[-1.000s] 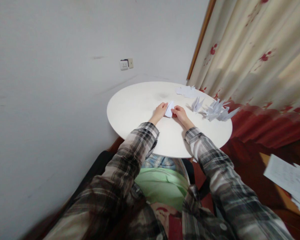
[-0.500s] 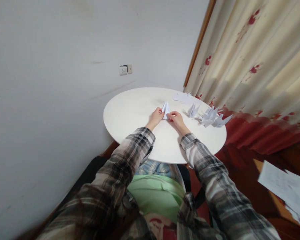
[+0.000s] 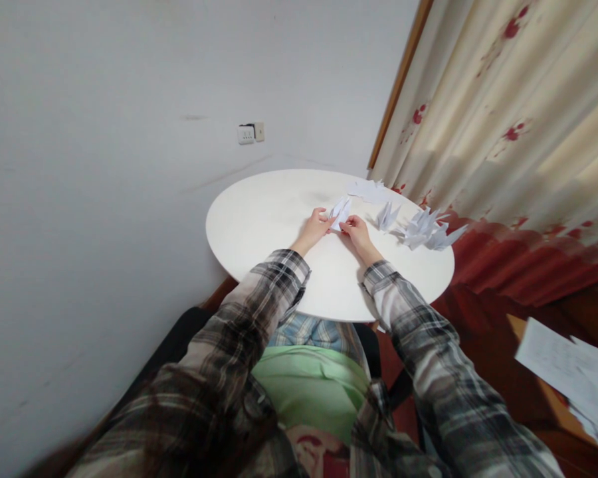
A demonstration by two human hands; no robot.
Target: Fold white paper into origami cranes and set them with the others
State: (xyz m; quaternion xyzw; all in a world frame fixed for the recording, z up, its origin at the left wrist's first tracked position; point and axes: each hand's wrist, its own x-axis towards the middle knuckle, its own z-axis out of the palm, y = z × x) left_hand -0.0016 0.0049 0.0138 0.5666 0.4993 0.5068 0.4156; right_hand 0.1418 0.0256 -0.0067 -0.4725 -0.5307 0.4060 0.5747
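Note:
Between my two hands, above the white round table, is a folded piece of white paper with a pointed top that leans to the right. My left hand pinches its lower left side, fingers closed on it. At the lower right edge, my right hand grips the paper between thumb and fingers. Parts of the paper's lower edge are hidden by my fingertips. Just right of my right hand stands a white folded paper crane.
Several more paper cranes cluster near the table's right edge. Flat white paper sheets lie at the back right. Beyond them hangs a flowered curtain. Written papers rest on a wooden surface at lower right. A wall socket is ahead.
The folded paper has tilted from nearly upright to leaning right, and both hands have shifted slightly right with it. My left index finger has lifted a little. The view has moved slightly.

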